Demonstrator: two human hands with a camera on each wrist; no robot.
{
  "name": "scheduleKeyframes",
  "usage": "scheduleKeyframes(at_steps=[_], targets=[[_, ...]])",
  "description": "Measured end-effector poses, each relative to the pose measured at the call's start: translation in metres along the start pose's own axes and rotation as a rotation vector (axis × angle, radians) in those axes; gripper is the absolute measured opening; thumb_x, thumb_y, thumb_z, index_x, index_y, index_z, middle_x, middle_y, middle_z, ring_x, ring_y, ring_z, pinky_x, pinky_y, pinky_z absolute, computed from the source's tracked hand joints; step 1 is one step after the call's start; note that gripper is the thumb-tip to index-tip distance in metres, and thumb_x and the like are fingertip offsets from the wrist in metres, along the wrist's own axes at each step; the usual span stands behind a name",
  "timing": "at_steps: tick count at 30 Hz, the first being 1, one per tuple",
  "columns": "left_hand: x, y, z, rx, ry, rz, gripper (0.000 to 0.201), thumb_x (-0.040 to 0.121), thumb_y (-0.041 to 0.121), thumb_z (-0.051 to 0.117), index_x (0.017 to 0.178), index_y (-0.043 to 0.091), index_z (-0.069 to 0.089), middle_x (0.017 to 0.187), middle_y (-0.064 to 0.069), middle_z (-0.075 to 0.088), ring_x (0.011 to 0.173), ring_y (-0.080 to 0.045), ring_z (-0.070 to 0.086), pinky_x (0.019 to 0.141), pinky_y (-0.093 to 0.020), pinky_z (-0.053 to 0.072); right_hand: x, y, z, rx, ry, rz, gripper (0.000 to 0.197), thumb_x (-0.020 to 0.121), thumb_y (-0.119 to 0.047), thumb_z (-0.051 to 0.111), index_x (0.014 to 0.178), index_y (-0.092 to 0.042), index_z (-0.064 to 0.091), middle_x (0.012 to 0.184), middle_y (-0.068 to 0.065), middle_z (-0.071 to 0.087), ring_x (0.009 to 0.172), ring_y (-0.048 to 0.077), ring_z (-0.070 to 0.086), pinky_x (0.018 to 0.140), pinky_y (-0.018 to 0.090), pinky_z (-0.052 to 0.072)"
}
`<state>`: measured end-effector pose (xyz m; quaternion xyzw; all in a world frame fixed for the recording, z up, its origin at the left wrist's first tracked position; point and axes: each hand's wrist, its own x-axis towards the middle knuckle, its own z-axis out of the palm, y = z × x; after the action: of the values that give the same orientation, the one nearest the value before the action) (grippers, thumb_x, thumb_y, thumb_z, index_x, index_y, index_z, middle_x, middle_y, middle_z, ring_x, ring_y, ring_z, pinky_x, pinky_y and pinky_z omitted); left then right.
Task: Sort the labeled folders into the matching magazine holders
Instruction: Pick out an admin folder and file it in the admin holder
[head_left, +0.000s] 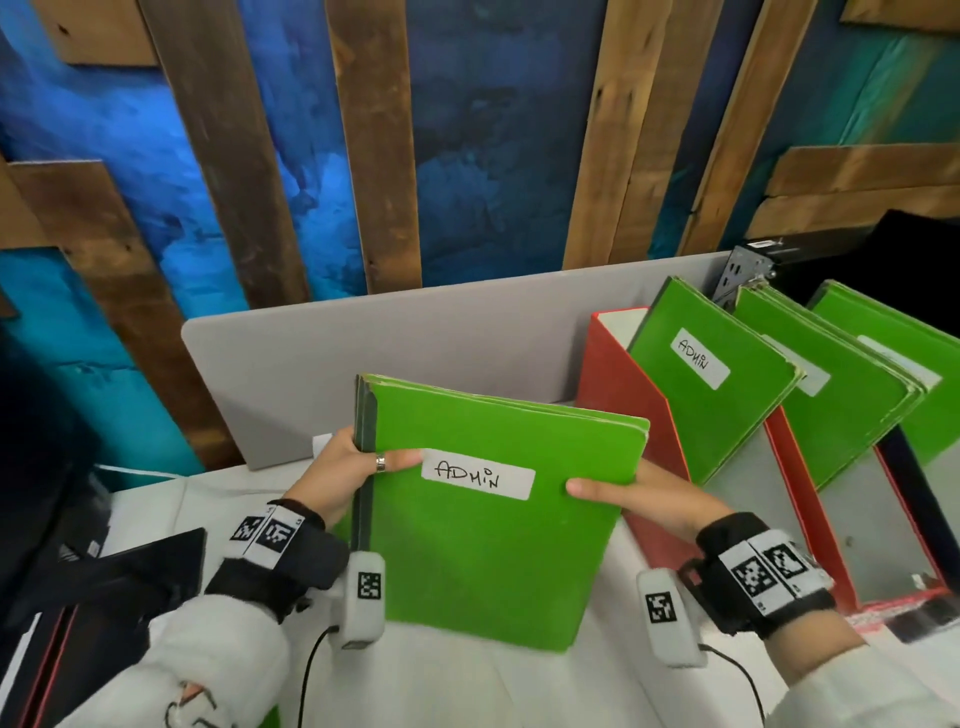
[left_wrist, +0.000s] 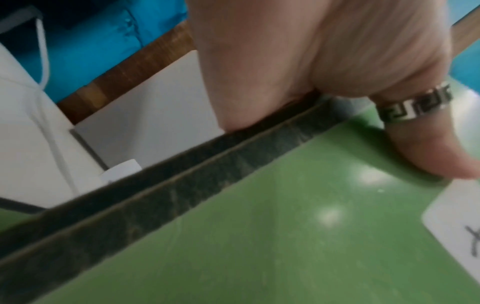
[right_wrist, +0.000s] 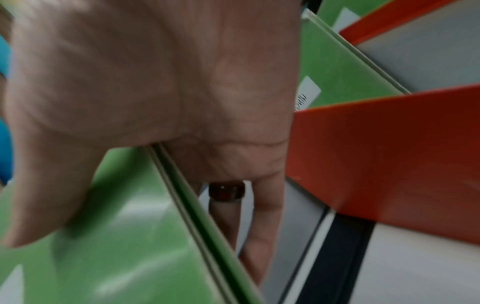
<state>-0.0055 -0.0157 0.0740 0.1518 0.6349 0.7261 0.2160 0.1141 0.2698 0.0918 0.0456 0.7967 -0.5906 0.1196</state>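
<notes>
Indoors, white table (head_left: 597, 691), grey divider (head_left: 467, 343), blue wall with wooden planks (head_left: 374, 130)

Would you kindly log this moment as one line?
left hand: grips ADMIN folder | right hand: grips it | holder: has ADMIN file

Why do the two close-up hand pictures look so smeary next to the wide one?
Head view: sharp, the ADMIN label on the held folder reads clearly, though edges bend. Left wrist view: soft, with glare spots on the green cover. Right wrist view: blurriest, the right hand and red holder smeared.
</notes>
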Motion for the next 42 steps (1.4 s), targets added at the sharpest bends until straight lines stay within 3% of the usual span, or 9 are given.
scheduleKeyframes(at_steps=[6,11,19,24,28,33,37,40,42], targets=[[0.010,0.039,0.016,0.035,-0.123,0.052,0.078,0.015,0.044,0.093,0.085,0.017,0.074,0.087,0.000,0.076,0.079,-0.014,0.073,0.063,-0.025,0.058,-0.049,-0.050,-0.006,-0.048,0.063,-0.048,0.021,0.084,-0.035,0.059,0.104,-0.039,0.053,0.096,-0.030,0.065,0.073,-0.021,0.060,0.057,-0.001,0.042],[0.024,0.064,0.042,0.029,-0.065,0.150,0.082,0.019,0.042,0.093,0.094,0.019,0.067,0.090,0.001,0.076,0.081,-0.015,0.073,0.062,-0.027,0.058,-0.076,-0.074,-0.010,-0.153,0.204,-0.158,0.029,0.087,-0.033,0.053,0.115,-0.040,0.048,0.106,-0.016,0.069,0.054,0.012,0.067,0.043,0.033,0.054],[0.057,0.086,0.099,0.228,0.172,0.381,0.036,0.083,0.009,0.066,0.115,0.022,0.055,0.118,-0.003,0.064,0.103,-0.013,0.062,0.089,-0.025,0.052,-0.101,-0.080,-0.052,-0.160,0.473,-0.306,0.033,0.091,-0.026,0.052,0.124,-0.023,0.048,0.108,-0.020,0.062,0.039,0.005,0.060,0.036,0.041,0.048],[0.068,0.070,0.145,0.322,0.226,0.326,0.045,0.088,0.007,0.060,0.130,0.016,0.049,0.119,-0.001,0.055,0.085,0.000,0.057,0.072,-0.006,0.049,-0.117,-0.075,-0.094,-0.034,0.774,-0.477,0.027,0.092,-0.026,0.051,0.118,-0.020,0.051,0.115,-0.005,0.064,0.033,0.013,0.057,0.032,0.024,0.045],[0.072,0.046,0.190,0.430,0.143,0.191,0.043,0.088,0.010,0.061,0.129,0.017,0.049,0.122,-0.006,0.053,0.098,-0.015,0.054,0.087,-0.022,0.043,-0.131,-0.074,-0.123,0.054,0.959,-0.608,0.033,0.083,-0.041,0.053,0.113,-0.027,0.050,0.101,-0.004,0.065,0.043,0.025,0.061,0.034,0.027,0.048],[0.083,0.010,0.247,0.458,-0.007,0.045,0.049,0.090,0.009,0.057,0.136,0.020,0.042,0.120,0.003,0.043,0.114,-0.014,0.047,0.095,-0.031,0.039,-0.132,-0.054,-0.149,0.053,1.072,-0.560,0.055,0.075,-0.064,0.051,0.107,-0.019,0.054,0.072,0.037,0.050,0.044,0.022,0.062,0.062,0.062,0.049],[0.097,-0.021,0.278,0.538,-0.089,-0.088,0.050,0.093,0.022,0.054,0.136,0.040,0.038,0.122,0.004,0.049,0.086,-0.016,0.053,0.066,-0.034,0.047,-0.121,-0.018,-0.175,0.013,1.050,-0.450,0.085,0.071,-0.075,0.048,0.096,0.006,0.054,0.070,0.032,0.057,0.046,0.032,0.063,0.066,0.063,0.048],[0.104,-0.035,0.287,0.651,-0.136,-0.176,0.054,0.094,0.031,0.051,0.140,0.045,0.028,0.148,-0.001,0.035,0.119,-0.026,0.051,0.071,-0.039,0.055,-0.105,0.009,-0.188,-0.066,1.024,-0.343,0.065,0.086,-0.056,0.047,0.068,0.006,0.056,0.046,0.028,0.055,0.040,0.031,0.062,0.040,0.040,0.050],[0.106,-0.041,0.290,0.710,-0.136,-0.196,0.056,0.093,0.033,0.052,0.141,0.047,0.025,0.149,-0.005,0.036,0.123,-0.030,0.049,0.075,-0.045,0.057,-0.092,0.024,-0.190,-0.132,0.995,-0.220,0.058,0.090,-0.051,0.044,0.048,-0.011,0.040,0.027,0.015,0.037,0.038,0.024,0.062,0.031,0.020,0.032]])
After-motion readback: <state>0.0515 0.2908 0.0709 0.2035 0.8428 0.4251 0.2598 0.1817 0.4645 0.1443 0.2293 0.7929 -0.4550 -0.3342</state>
